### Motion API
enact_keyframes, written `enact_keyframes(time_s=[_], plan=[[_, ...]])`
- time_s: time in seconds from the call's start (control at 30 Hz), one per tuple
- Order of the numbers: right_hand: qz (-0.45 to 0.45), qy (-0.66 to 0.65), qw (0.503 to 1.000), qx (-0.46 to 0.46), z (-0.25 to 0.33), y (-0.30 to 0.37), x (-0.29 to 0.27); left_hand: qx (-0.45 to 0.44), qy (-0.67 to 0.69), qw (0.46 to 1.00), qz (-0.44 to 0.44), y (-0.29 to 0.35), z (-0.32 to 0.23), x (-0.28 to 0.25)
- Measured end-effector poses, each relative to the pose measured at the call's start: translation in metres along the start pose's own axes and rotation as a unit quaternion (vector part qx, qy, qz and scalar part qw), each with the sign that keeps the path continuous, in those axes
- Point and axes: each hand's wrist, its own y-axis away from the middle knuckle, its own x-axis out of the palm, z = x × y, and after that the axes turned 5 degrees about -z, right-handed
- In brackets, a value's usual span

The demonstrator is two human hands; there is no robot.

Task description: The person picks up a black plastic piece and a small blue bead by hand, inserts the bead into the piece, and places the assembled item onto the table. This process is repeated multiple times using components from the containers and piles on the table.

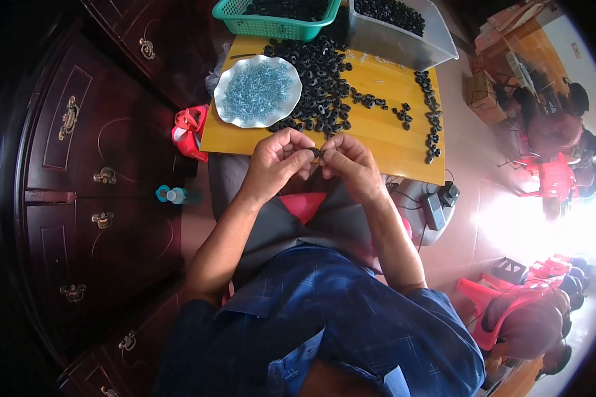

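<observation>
At the near edge of the yellow table [384, 145], my left hand [279, 162] and my right hand [351, 165] meet fingertip to fingertip. Between them they pinch a small black plastic part [316, 153], mostly covered by the fingers. Just beyond lies a heap of similar black parts [321, 79]. Left of the heap, a white scalloped plate [222, 111] is filled with tiny bluish clear pieces [258, 90]. A line of black parts [433, 119] runs along the table's right side, with a small cluster [402, 116] nearer the middle.
A green basket [271, 26] and a clear plastic bin [404, 49], both holding black parts, stand at the far edge. Small silvery pieces [379, 61] lie before the bin. Dark wooden cabinets [93, 198] rise at left. Other people [530, 324] sit at right.
</observation>
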Motion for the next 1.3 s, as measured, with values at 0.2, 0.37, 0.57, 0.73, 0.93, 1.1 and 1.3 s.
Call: enact_keyframes(time_s=[0.2,0.37,0.57,0.73,0.93,1.1,1.3], plan=[[0.016,0.037,0.999,-0.031,0.000,-0.002,-0.003,-0.010,0.001,1.000,0.003,0.000,-0.001,0.001],[0.024,0.101,0.993,-0.054,0.005,-0.003,-0.001,-0.002,-0.005,1.000,-0.008,-0.001,0.005,0.001],[-0.024,0.256,0.965,-0.057,0.013,0.001,0.010,0.005,-0.034,0.999,-0.027,-0.001,0.008,0.002],[0.020,0.175,0.981,-0.084,-0.001,-0.003,0.001,0.015,-0.053,0.998,-0.016,0.000,0.010,0.001],[0.025,0.051,0.997,-0.046,-0.018,-0.008,-0.003,0.028,-0.081,0.996,-0.008,-0.003,0.001,-0.003],[0.040,0.051,0.998,0.002,-0.018,-0.010,-0.003,0.059,-0.125,0.990,-0.017,-0.003,0.003,-0.004],[0.009,-0.053,0.998,0.042,-0.035,-0.007,-0.008,0.210,-0.288,0.934,0.009,-0.005,0.002,0.002]])
